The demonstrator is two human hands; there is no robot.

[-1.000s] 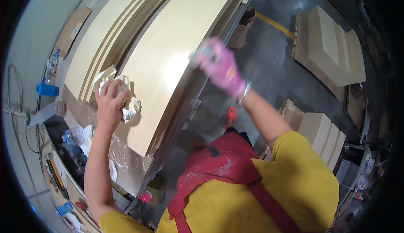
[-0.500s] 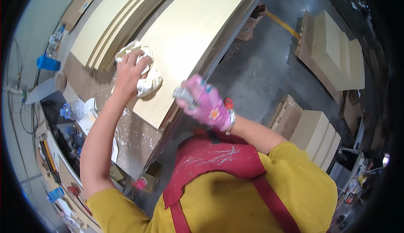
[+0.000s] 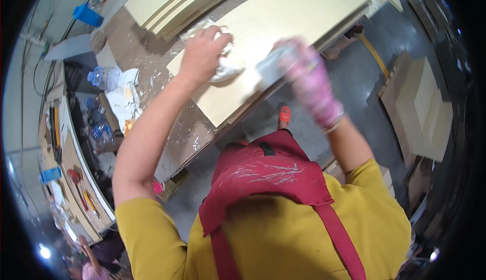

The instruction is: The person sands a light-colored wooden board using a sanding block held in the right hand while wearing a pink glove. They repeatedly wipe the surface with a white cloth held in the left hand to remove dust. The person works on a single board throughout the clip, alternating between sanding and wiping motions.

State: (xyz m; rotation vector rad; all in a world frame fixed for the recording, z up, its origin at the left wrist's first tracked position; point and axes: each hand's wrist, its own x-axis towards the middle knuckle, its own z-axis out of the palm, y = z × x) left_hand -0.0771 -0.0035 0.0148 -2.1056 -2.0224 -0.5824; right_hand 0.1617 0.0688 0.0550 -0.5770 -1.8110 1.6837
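My bare left hand (image 3: 205, 54) grips a crumpled white cloth (image 3: 229, 67), pressed down near the left end of a long pale panel (image 3: 298, 9). My right hand (image 3: 311, 77), in a pink patterned glove, is smeared by motion at the panel's near long edge. It is closed around a flat grey piece (image 3: 272, 66), too blurred to name, which overlaps the panel's edge. The panel rests on a brown worktable (image 3: 152, 67) spotted with white residue.
Behind the panel lies a stack of similar pale panels (image 3: 177, 1). Left of it are a blue container (image 3: 87, 14), a clear plastic jug (image 3: 105, 77) and a stained white cloth (image 3: 124, 97). More panels (image 3: 422, 108) stand at right. Another person (image 3: 93, 269) shows at lower left.
The view has shifted and turned. My right hand has come from in front of the panel to its near edge with the grey piece. My left hand stays on the cloth.
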